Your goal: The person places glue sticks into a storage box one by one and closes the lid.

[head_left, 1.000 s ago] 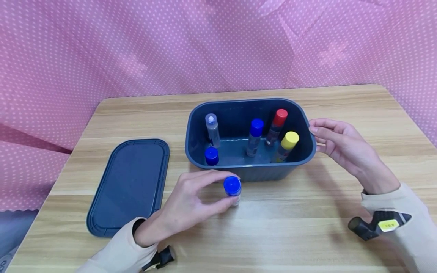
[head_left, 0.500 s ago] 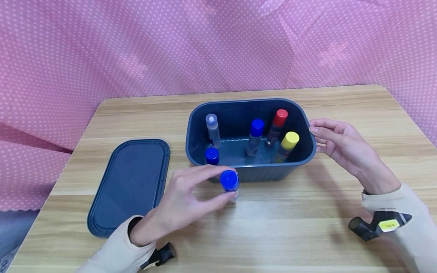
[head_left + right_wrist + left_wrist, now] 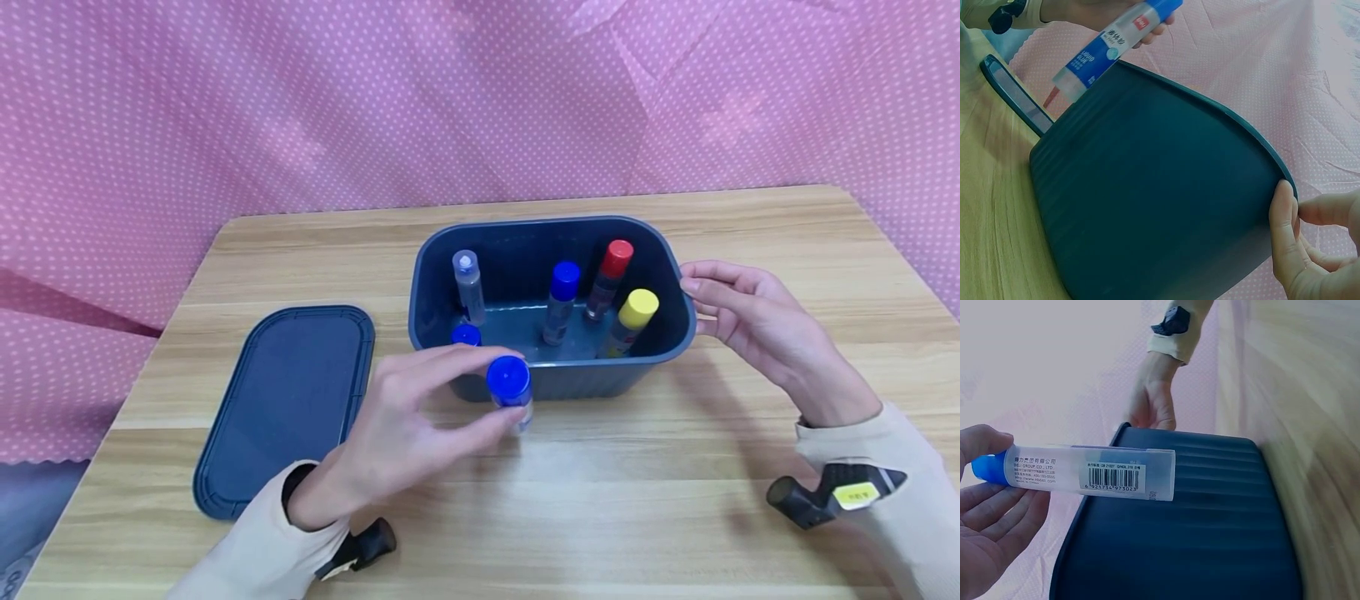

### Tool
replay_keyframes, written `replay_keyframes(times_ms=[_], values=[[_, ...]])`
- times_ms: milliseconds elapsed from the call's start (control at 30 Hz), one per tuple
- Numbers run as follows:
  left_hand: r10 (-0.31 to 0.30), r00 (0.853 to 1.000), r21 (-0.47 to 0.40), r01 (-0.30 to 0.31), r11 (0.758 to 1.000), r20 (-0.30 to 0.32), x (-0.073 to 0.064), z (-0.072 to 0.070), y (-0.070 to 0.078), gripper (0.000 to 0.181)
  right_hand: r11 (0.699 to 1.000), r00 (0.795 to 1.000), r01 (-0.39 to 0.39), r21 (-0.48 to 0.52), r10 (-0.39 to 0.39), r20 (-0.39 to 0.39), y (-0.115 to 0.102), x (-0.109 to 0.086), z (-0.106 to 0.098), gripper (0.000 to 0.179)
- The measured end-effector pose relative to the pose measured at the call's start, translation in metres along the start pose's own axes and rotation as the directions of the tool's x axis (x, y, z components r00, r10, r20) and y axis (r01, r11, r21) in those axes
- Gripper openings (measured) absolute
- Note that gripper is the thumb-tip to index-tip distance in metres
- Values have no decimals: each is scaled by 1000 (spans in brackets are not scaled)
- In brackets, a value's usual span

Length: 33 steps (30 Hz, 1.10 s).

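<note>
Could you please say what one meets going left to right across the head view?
Dark blue lid, left hand, held liquid glue bottle, another blue-capped bottle, red-capped bottle, yellow-capped bottle, right hand.

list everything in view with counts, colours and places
wooden table: 1, light brown, centre
polka-dot cloth: 1, pink, behind table
rounded rectangular plastic bin: 1, dark blue, on table
flat rounded lid: 1, dark blue, left of bin
cylindrical plastic glue tube: 1, clear with blue cap, before bin
blue-capped tubes: 2, clear, in bin at left front and middle
red-capped tube: 1, translucent, bin's right rear
yellow-capped tube: 1, translucent, bin's right front
white-tipped tube: 1, clear, bin's left rear
sleeves: 2, cream, one per arm
wrist devices: 2, black, on sleeves
left hand: 1, pinching glue tube
right hand: 1, pinching bin's right rim
</note>
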State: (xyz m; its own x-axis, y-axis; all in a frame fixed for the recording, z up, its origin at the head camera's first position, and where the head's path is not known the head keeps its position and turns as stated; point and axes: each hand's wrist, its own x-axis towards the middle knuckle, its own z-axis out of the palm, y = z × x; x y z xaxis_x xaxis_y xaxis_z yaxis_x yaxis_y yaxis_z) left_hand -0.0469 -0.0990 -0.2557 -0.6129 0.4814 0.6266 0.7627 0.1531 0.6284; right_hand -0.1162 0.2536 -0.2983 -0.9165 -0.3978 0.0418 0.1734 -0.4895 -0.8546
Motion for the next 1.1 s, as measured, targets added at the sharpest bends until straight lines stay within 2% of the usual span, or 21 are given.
replay_keyframes(times_ms=[400,767,1100], values=[[23,999,-39,-24,999,-34,9,2,0,33,1000,1000,0,10,0,9,1,1,-1,29],[33,997,-54,-36,998,-63,19,-3,6,35,1000,1000,2,2,-2,15,0,1,-1,29],[61,995,-35,-64,997,-83,29,-7,9,51,1000,1000,2,10,-2,24,0,2,1,29]])
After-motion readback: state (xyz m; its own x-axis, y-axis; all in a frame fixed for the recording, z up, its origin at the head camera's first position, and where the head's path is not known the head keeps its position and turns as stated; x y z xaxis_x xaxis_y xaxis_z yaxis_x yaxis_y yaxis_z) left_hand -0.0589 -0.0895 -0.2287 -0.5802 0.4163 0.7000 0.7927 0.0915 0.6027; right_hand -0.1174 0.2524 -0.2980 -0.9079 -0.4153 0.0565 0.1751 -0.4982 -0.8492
